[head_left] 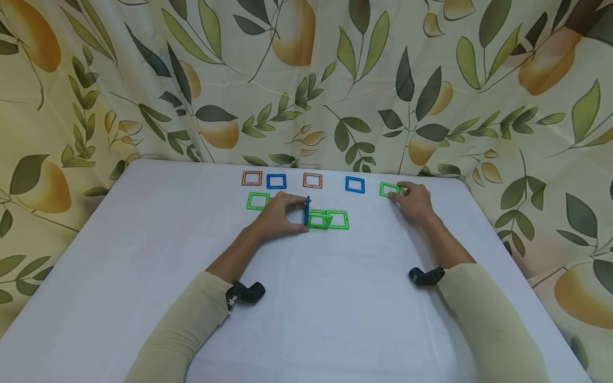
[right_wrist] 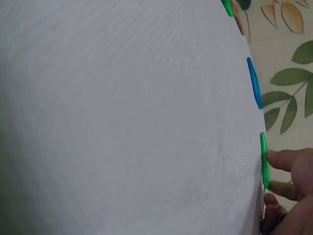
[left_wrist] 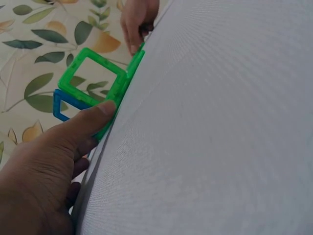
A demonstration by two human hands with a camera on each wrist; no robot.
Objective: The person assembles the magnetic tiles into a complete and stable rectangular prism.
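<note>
Where one blue frame [head_left: 307, 210] stands, hollow green frames [head_left: 347, 219] sit alongside.

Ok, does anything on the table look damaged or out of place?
Nothing looks plainly damaged. The blue square frame at the left hand stands out: it's upright on edge, while the orange square frames farther back lie flat. With the hand there, that's probably deliberate.

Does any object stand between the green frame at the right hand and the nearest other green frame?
Nothing visible stands between the green frame in the right hand and the other green frame. The nearest blue frame lies off the direct path, closer to the backdrop.
</note>
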